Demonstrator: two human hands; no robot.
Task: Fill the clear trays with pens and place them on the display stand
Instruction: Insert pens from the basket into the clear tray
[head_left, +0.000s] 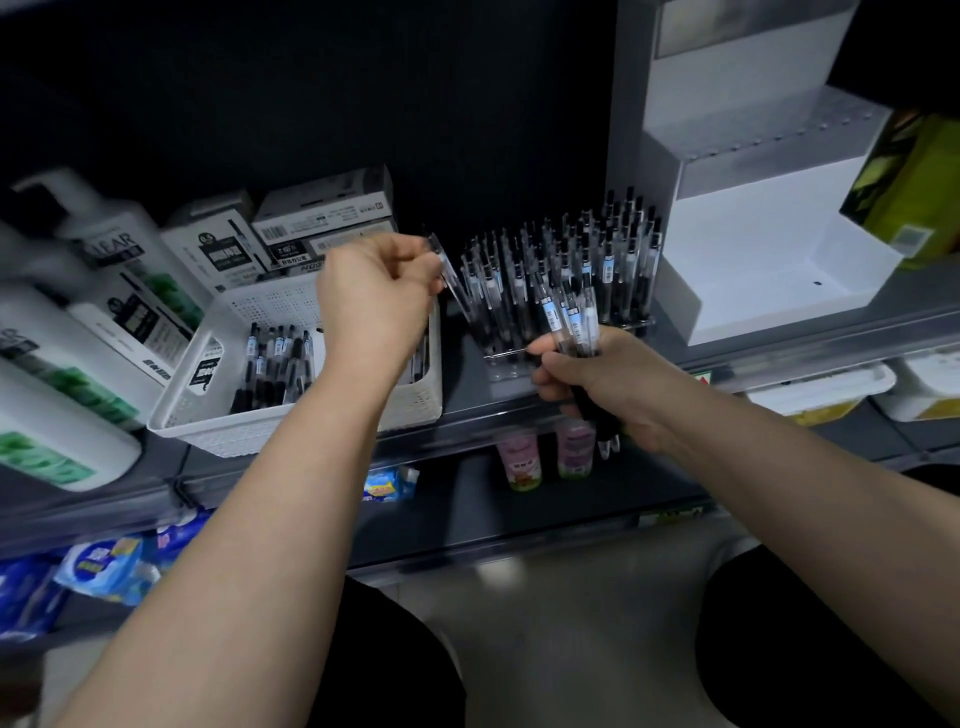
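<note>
A clear tray (506, 366) stands on the dark shelf, packed with several upright black pens (587, 254). My left hand (376, 299) pinches a single clear pen (451, 278), tilted, just left of the tray. My right hand (597, 382) grips a bundle of pens (576, 317) at the tray's front edge, their tips pointing down below my fist. A white perforated basket (218, 421) to the left holds several loose pens (275, 364). The white stepped display stand (769, 270) sits to the right of the tray, its steps bare.
White pen boxes (322, 218) stand behind the basket. Shampoo bottles (98, 322) lean at the far left. A green box (914, 192) overlaps the stand's right side. Lower shelves carry small bottles (545, 460) and blue packets (104, 566). White tubs (831, 389) sit at the right.
</note>
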